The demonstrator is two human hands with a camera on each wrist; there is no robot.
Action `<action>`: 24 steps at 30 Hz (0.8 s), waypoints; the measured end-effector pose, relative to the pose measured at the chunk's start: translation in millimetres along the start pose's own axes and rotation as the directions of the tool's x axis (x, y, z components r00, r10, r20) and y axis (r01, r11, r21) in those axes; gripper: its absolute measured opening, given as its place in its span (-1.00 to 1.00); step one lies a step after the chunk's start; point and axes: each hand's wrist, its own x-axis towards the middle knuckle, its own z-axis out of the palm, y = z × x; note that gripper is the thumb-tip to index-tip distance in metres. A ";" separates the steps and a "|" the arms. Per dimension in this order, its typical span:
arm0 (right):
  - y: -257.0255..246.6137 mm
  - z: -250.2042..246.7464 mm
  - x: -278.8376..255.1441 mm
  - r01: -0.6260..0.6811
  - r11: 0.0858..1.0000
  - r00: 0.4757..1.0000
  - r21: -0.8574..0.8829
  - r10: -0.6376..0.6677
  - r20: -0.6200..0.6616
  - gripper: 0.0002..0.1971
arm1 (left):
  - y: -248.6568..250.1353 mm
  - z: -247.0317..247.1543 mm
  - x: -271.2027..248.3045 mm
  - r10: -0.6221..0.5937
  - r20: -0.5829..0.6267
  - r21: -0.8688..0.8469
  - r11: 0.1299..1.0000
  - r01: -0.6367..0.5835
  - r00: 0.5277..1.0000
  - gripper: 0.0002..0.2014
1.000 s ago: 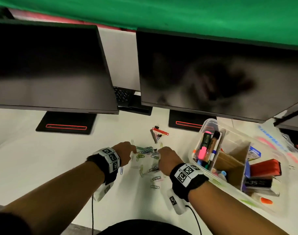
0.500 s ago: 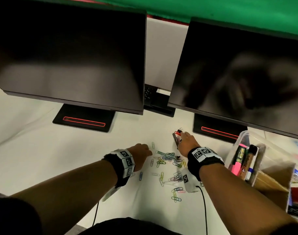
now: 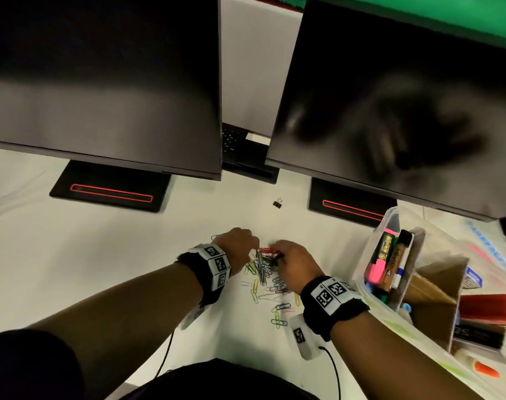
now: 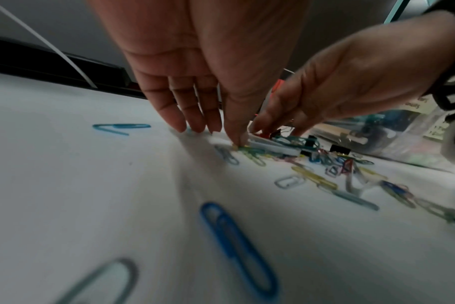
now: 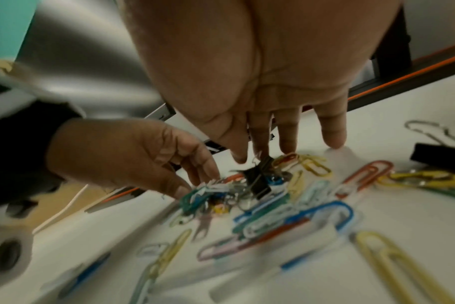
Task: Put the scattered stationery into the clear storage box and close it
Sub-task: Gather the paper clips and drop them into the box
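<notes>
Several coloured paper clips lie in a loose pile on the white desk, with a red clip and a black binder clip among them. My left hand and right hand face each other across the pile. The left fingers are straight and touch the desk, thumb on the pile's edge. The right fingers point straight down onto the pile by the binder clip. Another small black binder clip lies alone farther back. The clear storage box stands open at the right, holding markers.
Two dark monitors hang low over the desk's back, their black bases close behind the pile. A cardboard divider and red and black items fill the box. Stray clips trail toward me. A large black binder clip lies right of the pile.
My right hand came back from near the monitor base, bringing the red clip to the pile. Both hands have closed in on the pile. One black binder clip stayed behind.
</notes>
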 end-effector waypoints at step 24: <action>1.1 -17.1 -3.4 -0.220 0.917 0.959 0.333 0.266 -0.097 -0.79 | -2.2 0.4 -10.1 0.024 0.045 -0.048 0.999 -0.022 0.999 -0.82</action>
